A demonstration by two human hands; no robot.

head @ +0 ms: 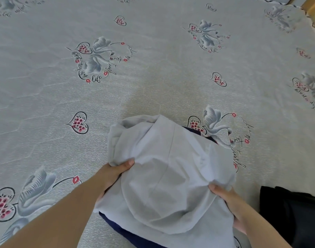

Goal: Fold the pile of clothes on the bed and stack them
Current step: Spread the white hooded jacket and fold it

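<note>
Both hands, left hand (115, 171) and right hand (224, 196), grip the white garment (163, 176) over navy clothing (121, 230)

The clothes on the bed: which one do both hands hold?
The light grey garment: both thumbs pinch its edges. The navy one lies beneath it; the black one lies apart, untouched.

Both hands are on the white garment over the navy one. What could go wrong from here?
1. The white garment is bunched and loosely folded; setting it down as is may leave a lumpy, lopsided stack.
2. The left hand and right hand pinch only its edges, so the fold could slump open.
3. It overhangs the navy garment below, risking misalignment.
</note>
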